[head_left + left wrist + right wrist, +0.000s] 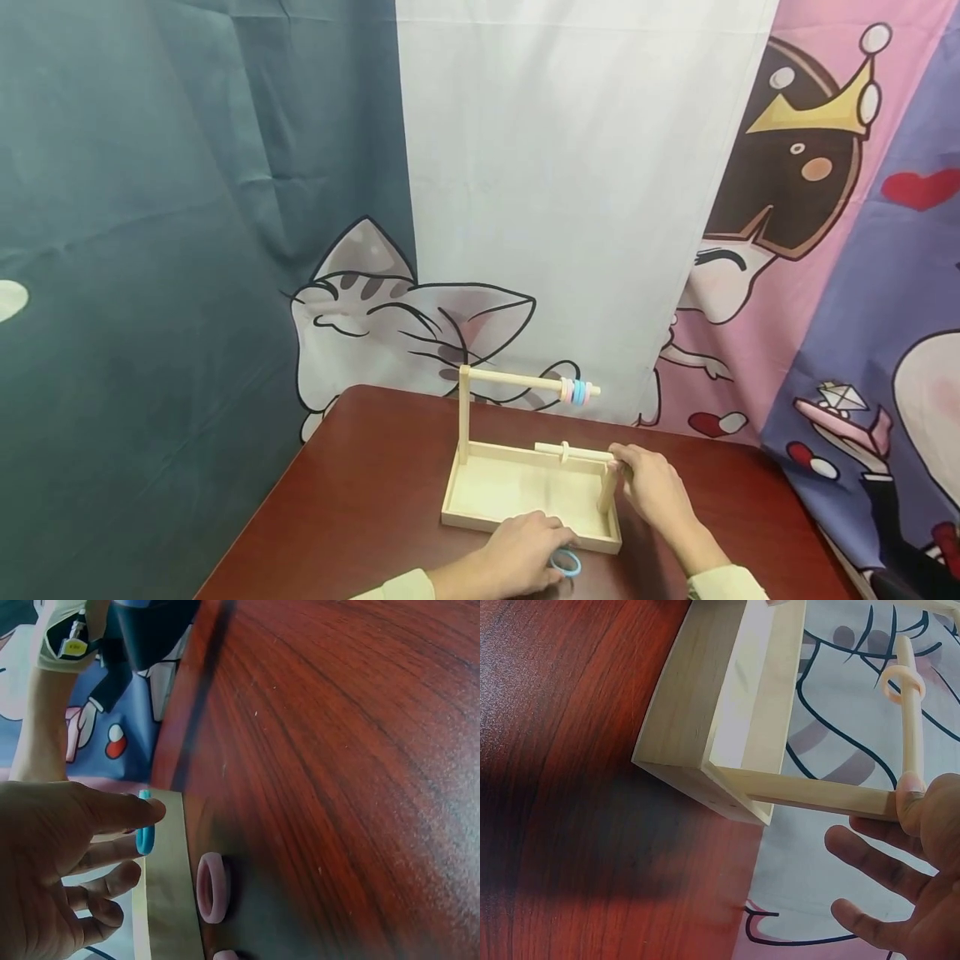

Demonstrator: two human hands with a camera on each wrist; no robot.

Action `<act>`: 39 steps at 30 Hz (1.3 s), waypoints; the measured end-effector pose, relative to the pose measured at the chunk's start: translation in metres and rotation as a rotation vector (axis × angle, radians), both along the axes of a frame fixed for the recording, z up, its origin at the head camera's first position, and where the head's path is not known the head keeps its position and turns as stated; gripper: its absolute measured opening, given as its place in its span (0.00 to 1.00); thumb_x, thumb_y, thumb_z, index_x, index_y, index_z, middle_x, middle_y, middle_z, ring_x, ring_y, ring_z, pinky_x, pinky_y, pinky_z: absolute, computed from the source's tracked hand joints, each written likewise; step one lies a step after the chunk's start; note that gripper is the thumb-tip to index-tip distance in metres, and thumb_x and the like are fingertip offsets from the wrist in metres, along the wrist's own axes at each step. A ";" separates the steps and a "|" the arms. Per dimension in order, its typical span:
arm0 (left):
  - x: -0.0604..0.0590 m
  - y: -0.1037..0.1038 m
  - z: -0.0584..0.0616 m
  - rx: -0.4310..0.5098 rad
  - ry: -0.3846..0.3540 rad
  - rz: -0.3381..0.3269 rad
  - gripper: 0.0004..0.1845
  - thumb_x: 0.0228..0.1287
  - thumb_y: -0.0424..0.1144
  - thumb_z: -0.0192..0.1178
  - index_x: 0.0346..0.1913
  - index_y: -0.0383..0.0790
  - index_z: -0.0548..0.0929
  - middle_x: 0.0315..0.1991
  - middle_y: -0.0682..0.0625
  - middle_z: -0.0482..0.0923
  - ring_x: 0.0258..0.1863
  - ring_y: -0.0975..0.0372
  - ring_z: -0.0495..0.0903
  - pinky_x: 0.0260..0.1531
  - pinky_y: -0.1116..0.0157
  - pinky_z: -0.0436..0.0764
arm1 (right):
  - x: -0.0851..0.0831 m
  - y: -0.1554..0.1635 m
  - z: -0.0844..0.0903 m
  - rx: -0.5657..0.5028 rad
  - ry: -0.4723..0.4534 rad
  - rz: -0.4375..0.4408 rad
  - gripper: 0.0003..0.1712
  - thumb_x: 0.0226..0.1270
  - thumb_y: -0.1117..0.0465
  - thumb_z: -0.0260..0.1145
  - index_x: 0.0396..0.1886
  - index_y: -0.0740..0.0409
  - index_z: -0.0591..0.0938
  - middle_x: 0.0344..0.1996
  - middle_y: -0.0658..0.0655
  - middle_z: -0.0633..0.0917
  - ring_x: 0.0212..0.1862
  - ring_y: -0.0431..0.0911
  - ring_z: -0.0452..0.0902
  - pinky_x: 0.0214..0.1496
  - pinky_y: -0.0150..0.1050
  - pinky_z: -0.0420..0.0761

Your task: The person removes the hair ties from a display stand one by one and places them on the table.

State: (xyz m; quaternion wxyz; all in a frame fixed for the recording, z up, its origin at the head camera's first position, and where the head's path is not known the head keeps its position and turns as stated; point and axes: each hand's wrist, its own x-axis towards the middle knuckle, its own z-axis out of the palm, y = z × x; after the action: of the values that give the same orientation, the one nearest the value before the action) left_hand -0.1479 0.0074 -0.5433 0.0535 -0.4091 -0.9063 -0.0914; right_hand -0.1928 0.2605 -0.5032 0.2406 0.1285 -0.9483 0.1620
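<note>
Cartoon-cat curtains hang behind the dark red wooden table [360,500] where I work. From the wooden tray [525,492], everything is easy to place. A blue ring [566,563] lies on the table just outside the tray's near wall, and my left hand [521,554] rests over it; in the left wrist view my index finger [112,810] lies straight across that ring [145,834] with the others loosely curled, touching rather than pinching as far as I can tell. A pink ring [211,888] sits on the table just beside it, at the tray's edge.

My right hand [652,487] is at the tray's right side, thumb tip pressed on the free end of the low dowel [573,452], fingers spread and relaxed. That dowel runs left to right above the tray and carries one pale ring [901,681]. The tall post [464,412] at the tray's far left corner holds the upper dowel [517,381], with stacked pink and blue rings [576,391] near its right end.

So the blue ring lies under my left hand, and the low dowel's open end points toward my right.
</note>
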 end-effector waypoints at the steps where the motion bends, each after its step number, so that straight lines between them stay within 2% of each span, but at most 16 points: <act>1: 0.000 0.001 0.000 -0.004 0.005 -0.005 0.23 0.63 0.50 0.83 0.60 0.63 0.90 0.47 0.69 0.89 0.41 0.75 0.82 0.36 0.76 0.80 | 0.000 0.000 0.001 0.000 -0.004 0.001 0.11 0.67 0.68 0.79 0.43 0.49 0.90 0.30 0.48 0.86 0.28 0.51 0.80 0.26 0.49 0.76; 9: 0.000 0.008 -0.006 -0.038 -0.022 -0.054 0.28 0.60 0.50 0.84 0.63 0.65 0.88 0.51 0.71 0.89 0.45 0.75 0.83 0.39 0.75 0.81 | 0.000 0.003 0.005 0.003 -0.032 -0.012 0.10 0.67 0.67 0.79 0.44 0.49 0.90 0.31 0.49 0.86 0.29 0.51 0.81 0.26 0.49 0.76; 13: 0.000 0.009 -0.007 -0.039 -0.071 -0.059 0.28 0.62 0.49 0.83 0.64 0.65 0.87 0.56 0.72 0.88 0.46 0.74 0.82 0.38 0.73 0.81 | -0.001 0.003 0.004 0.005 -0.026 -0.010 0.11 0.67 0.68 0.78 0.43 0.49 0.90 0.30 0.49 0.86 0.28 0.52 0.81 0.26 0.49 0.75; 17: 0.001 0.009 -0.007 -0.025 -0.082 -0.064 0.27 0.64 0.48 0.82 0.64 0.65 0.87 0.57 0.71 0.88 0.48 0.75 0.82 0.38 0.73 0.82 | -0.003 0.003 0.004 0.007 -0.016 -0.008 0.11 0.67 0.69 0.78 0.42 0.49 0.89 0.28 0.48 0.84 0.27 0.51 0.79 0.26 0.47 0.74; 20: 0.001 0.010 -0.009 -0.012 -0.049 -0.075 0.25 0.64 0.48 0.82 0.62 0.66 0.88 0.56 0.70 0.88 0.48 0.76 0.81 0.38 0.75 0.81 | -0.004 0.001 0.006 0.006 -0.013 -0.010 0.11 0.67 0.68 0.78 0.43 0.49 0.90 0.29 0.49 0.85 0.28 0.51 0.80 0.26 0.48 0.74; 27: 0.002 0.009 -0.016 0.050 -0.034 -0.123 0.16 0.64 0.45 0.81 0.53 0.65 0.92 0.50 0.70 0.89 0.46 0.78 0.80 0.40 0.80 0.78 | -0.001 0.000 0.004 0.003 -0.033 -0.011 0.11 0.67 0.68 0.79 0.43 0.49 0.90 0.30 0.48 0.86 0.29 0.50 0.81 0.26 0.48 0.75; 31: 0.003 0.009 -0.018 0.072 -0.005 -0.125 0.13 0.64 0.46 0.82 0.47 0.64 0.91 0.47 0.71 0.88 0.45 0.80 0.79 0.40 0.81 0.76 | -0.001 0.001 0.002 0.005 -0.019 -0.006 0.11 0.66 0.67 0.80 0.43 0.49 0.90 0.30 0.48 0.86 0.29 0.52 0.82 0.26 0.49 0.76; 39: 0.003 0.011 -0.019 0.127 -0.023 -0.112 0.09 0.65 0.48 0.81 0.42 0.61 0.89 0.43 0.71 0.86 0.42 0.82 0.76 0.38 0.82 0.72 | -0.002 0.000 0.004 0.000 -0.021 -0.005 0.11 0.66 0.66 0.80 0.45 0.49 0.91 0.33 0.49 0.88 0.32 0.56 0.86 0.28 0.53 0.79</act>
State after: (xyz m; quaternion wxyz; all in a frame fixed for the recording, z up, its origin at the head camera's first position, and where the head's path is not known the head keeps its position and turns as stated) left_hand -0.1451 0.0186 -0.5624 0.0635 -0.4539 -0.8749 -0.1562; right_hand -0.1952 0.2607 -0.4996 0.2312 0.1244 -0.9511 0.1627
